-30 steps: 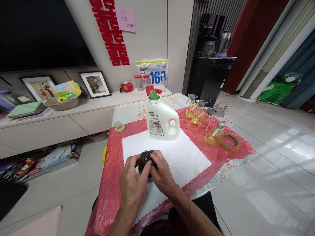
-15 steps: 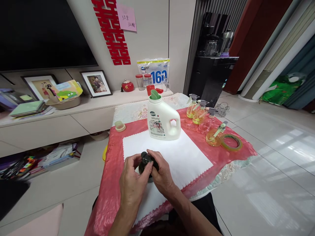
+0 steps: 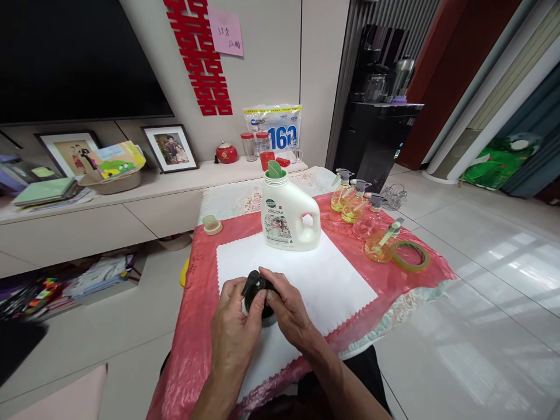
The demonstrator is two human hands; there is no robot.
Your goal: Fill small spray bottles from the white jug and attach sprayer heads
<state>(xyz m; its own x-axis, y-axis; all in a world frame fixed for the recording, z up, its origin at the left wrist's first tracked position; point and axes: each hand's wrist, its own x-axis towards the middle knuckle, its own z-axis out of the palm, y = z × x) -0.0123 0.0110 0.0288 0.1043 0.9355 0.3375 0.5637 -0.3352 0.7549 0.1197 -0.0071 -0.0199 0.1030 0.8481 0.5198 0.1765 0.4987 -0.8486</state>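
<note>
Both hands are closed around a dark pump bottle (image 3: 256, 281) standing low over the white cloth (image 3: 324, 286). My left hand (image 3: 234, 321) grips its left side, thumb on the front of the black top. On the right, the fingers and thumb of my right hand (image 3: 291, 306) press against the same top. Much of the bottle's body is hidden by the hands. Just beyond stands a large white detergent jug (image 3: 284, 224) with a handle, its mouth uncapped and a green spout (image 3: 275, 170) inside. A translucent cap (image 3: 212, 224) lies to the left on the red cover.
Several clear spray bottles (image 3: 367, 221) with grey or green heads line the table's right side, beside a roll of tape (image 3: 411, 255). The red table cover (image 3: 192, 326) hangs over the edges. Behind is a low cabinet (image 3: 175, 186) with jars and framed photos.
The black pump top has turned between my hands, and its nozzle now points toward the left. The fingers have shifted slightly on it. The jug and spray bottles stay in place.
</note>
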